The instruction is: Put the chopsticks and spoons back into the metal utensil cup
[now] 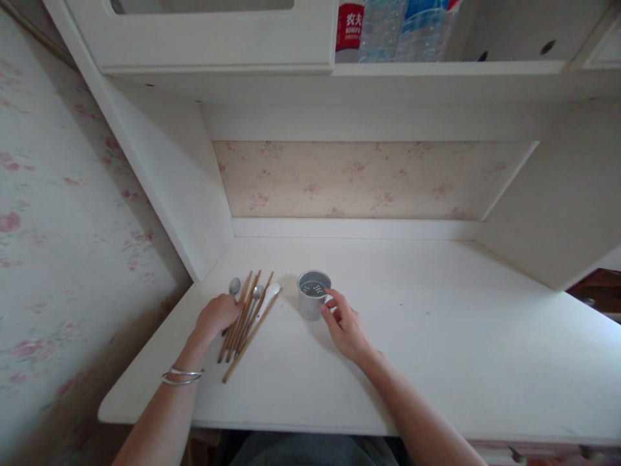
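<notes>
Here, right hand (347,329) pinching grey cup (309,308) at its right side, cup standing on white desk (436,362), left hand (220,315) curling over chopsticks (253,335) and spoons (272,292) left of cup, grip hard to tell.

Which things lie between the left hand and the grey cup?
In the head view, chopsticks, a metal spoon and a white spoon lie between the left hand and the cup.

Chopsticks (253,335) and spoons (269,296) on desk (466,343), left side; cup (308,306) right of them; bottles (381,29) on shelf (446,68) above.
</notes>
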A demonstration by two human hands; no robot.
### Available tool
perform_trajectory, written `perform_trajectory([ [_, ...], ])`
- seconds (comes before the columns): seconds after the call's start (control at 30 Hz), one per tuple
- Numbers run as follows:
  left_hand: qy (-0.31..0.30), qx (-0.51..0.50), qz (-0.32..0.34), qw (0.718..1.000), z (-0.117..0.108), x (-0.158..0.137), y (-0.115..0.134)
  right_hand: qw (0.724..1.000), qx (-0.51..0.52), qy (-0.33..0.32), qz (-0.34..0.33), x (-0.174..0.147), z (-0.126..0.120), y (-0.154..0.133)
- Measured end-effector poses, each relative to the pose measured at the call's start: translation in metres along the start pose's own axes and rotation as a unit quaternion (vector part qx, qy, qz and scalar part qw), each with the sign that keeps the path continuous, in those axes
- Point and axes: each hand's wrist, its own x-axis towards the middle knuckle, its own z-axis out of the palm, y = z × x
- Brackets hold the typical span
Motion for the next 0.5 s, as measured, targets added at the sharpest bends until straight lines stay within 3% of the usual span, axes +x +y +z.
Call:
perform_trajectory([
  [0.27, -0.041, -0.033, 0.034, 0.998, -0.012, 0.004, 0.01, 0.999, 0.035, 0.017, 0.02, 0.001, 0.0, 0.004],
  [0.5, 0.082, -0.179, 0.098, 0.976, -0.053, -0.014, 0.048, 0.997, 0.06, 0.027, 0.036, 0.001, 0.002, 0.005],
])
